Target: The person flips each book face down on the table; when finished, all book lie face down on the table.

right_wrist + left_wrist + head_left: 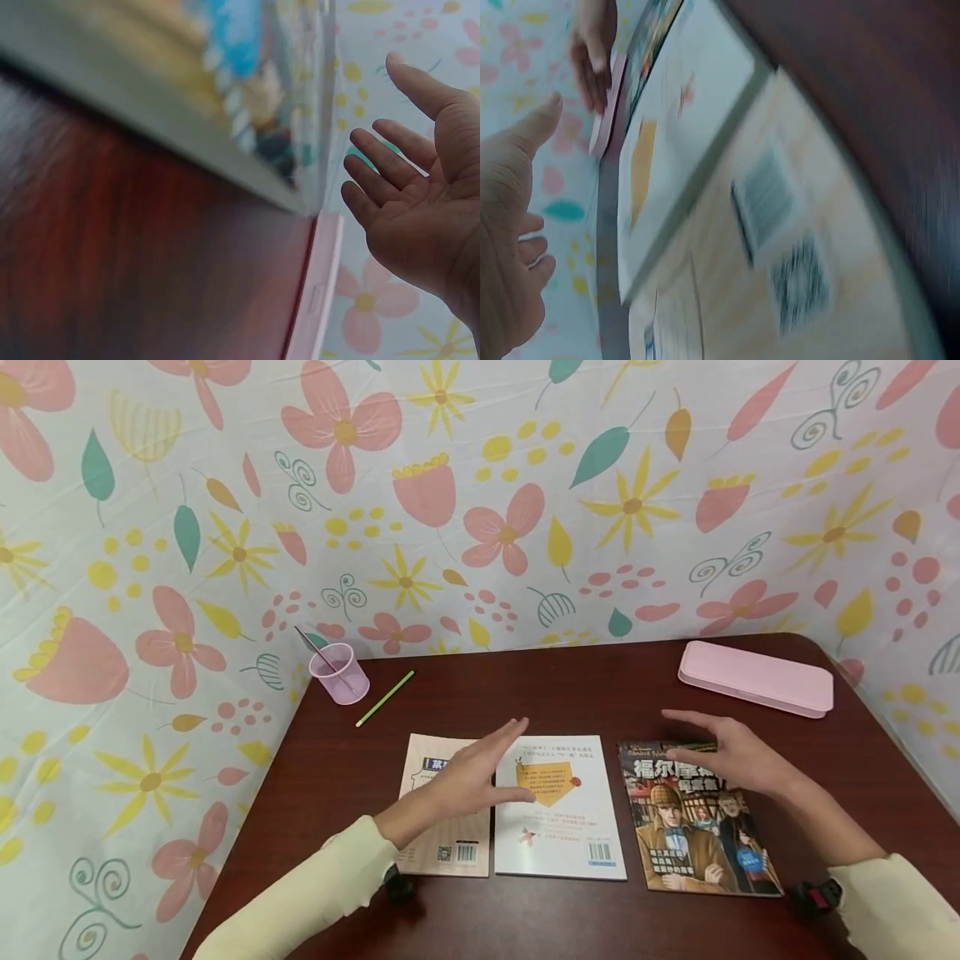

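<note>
Above the gap between two books my left hand (468,777) hovers, thumb and fingers spread, holding nothing. Under it lie a cream book (450,852) with a barcode, partly covered by the hand, and a white book (562,852) with an orange patch. My right hand (750,756) is over the upper part of a comic-style book (690,835) showing a figure in a cap; its fingers are extended and hold nothing. In the left wrist view the left palm (510,225) shows with fingers apart. The right wrist view shows the right palm (420,195), likewise unfilled.
A pink pencil case (757,681) lies at the back right of the dark red table (525,693). At the back left stands a pink mesh cup (341,677) holding a thin stick, with a green pencil (385,698) beside it. A flowered cloth (465,485) hangs behind.
</note>
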